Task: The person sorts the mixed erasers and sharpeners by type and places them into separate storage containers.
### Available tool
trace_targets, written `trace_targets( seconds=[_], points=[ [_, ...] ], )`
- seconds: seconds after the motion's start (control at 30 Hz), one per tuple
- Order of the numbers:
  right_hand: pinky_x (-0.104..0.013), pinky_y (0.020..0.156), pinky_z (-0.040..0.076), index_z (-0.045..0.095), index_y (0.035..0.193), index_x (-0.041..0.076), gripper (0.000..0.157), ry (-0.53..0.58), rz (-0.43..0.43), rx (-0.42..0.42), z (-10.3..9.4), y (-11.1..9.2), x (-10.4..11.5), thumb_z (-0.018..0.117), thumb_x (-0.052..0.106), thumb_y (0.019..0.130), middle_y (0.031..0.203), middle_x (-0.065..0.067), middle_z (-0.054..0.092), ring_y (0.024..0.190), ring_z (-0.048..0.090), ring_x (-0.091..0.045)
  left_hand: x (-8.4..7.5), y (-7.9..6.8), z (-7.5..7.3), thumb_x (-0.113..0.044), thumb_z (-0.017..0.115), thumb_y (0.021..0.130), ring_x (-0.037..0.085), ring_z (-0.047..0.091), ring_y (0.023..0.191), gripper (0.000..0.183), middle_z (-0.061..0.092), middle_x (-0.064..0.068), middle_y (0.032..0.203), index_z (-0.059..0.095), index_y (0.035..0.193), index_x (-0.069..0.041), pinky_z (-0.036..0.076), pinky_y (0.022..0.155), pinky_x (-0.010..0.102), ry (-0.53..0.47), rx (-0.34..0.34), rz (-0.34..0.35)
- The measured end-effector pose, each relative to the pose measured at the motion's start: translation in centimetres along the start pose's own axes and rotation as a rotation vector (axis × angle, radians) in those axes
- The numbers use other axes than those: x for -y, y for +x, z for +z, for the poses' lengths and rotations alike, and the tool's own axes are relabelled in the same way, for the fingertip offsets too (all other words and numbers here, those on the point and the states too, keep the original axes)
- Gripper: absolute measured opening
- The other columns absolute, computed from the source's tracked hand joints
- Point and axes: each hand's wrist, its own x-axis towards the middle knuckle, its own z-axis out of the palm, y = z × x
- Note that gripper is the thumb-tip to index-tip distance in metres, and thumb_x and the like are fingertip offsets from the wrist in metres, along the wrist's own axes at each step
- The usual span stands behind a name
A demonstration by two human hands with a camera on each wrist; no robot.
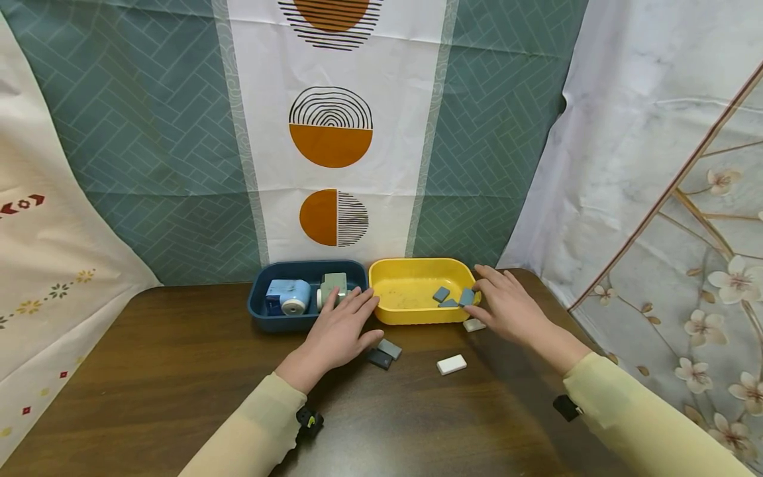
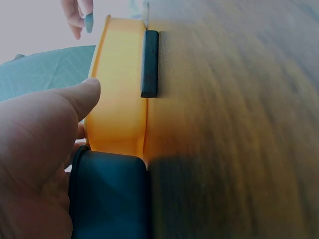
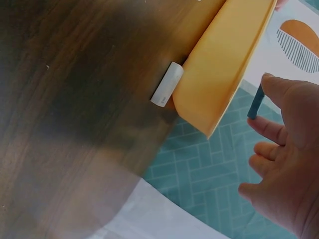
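The blue-grey tile (image 1: 467,297) is above rim level at the right end of the yellow tray (image 1: 405,288). The right hand (image 1: 509,306) pinches it between thumb and fingertip. The step in hand appears to be tile transfer at the tray; the next move calls for rim clearance. The left hand (image 1: 338,326) extends its fingers at the tray's left rim, gripping nothing visibly. A white block (image 1: 474,325) sits beside the right front corner. The worktop (image 1: 197,371) offers more room in front than behind.

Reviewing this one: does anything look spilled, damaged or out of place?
Nothing looks spilled or damaged. Mildly untidy, perhaps: two white blocks, a gray block and a dark block lie scattered on the table, outside the yellow tray holding blue-gray pieces.
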Motion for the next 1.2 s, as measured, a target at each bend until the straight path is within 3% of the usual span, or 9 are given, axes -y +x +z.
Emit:
trace_targets(
  seconds=[0.33, 1.2],
  points=[
    [-0.072, 0.125, 0.029, 0.071, 0.122, -0.005, 0.04, 0.035, 0.08, 0.062, 0.6, 1.0, -0.2, 0.082, 0.028, 0.103, 0.163, -0.032, 0.049, 0.154, 0.043, -0.048, 0.0, 0.0, -0.1, -0.056, 0.063, 0.11, 0.028, 0.026, 0.167, 0.076, 0.035, 0.004, 0.178, 0.044, 0.171, -0.015, 0.001, 0.135, 0.06, 0.005, 0.001, 0.004],
    [-0.069, 0.129, 0.023, 0.07, 0.129, -0.006, 0.045, 0.045, 0.184, 0.151, 2.7, 4.0, -1.0, 0.077, 0.032, 0.106, 0.167, -0.031, 0.044, 0.156, 0.04, -0.047, -0.1, 0.0, -0.1, -0.06, 0.061, 0.11, 0.027, 0.026, 0.167, 0.077, 0.035, 0.003, 0.179, 0.044, 0.171, -0.016, 0.003, 0.135, 0.061, 0.014, 0.009, -0.002]
  ],
)
